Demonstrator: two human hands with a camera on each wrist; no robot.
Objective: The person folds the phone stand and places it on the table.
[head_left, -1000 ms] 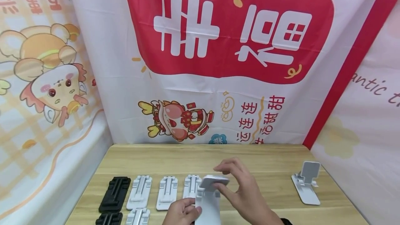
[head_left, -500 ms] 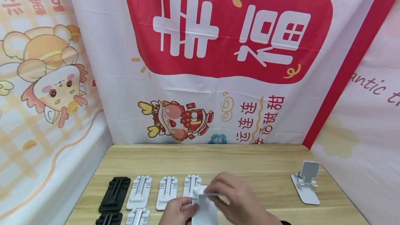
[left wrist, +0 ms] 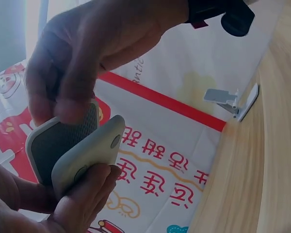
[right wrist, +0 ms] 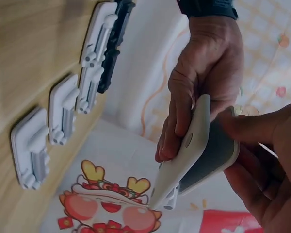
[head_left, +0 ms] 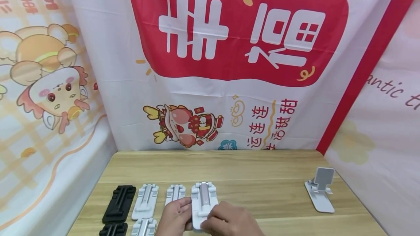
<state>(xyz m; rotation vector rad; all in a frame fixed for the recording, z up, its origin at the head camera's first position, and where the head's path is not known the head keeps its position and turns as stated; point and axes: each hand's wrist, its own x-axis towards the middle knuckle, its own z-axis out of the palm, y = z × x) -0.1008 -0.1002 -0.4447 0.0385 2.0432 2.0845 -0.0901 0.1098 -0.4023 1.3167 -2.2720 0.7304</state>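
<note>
A white folding phone stand (head_left: 195,207) is held up over the table in the head view, its grey arm and hinge end pointing away. My left hand (head_left: 175,216) grips its left side. At the near end, my right hand (head_left: 231,221) pinches the edge. In the left wrist view, the stand's grey-padded plate (left wrist: 43,148) sits at a narrow angle to its base (left wrist: 82,155), and my right hand's (left wrist: 87,53) fingertips are on the plate. The right wrist view shows thumb and fingers of that hand on either side of the plate (right wrist: 223,145).
Folded white stands (head_left: 145,201) and black stands (head_left: 119,204) lie in rows on the table's left. An unfolded white stand (head_left: 324,196) stands at the far right. Printed cloths (head_left: 239,115) hang behind and at both sides of the table (head_left: 262,177).
The raised plate has been swung down toward the base. The stand has been turned so its arm side shows, and my right hand has moved from its top to its near end.
</note>
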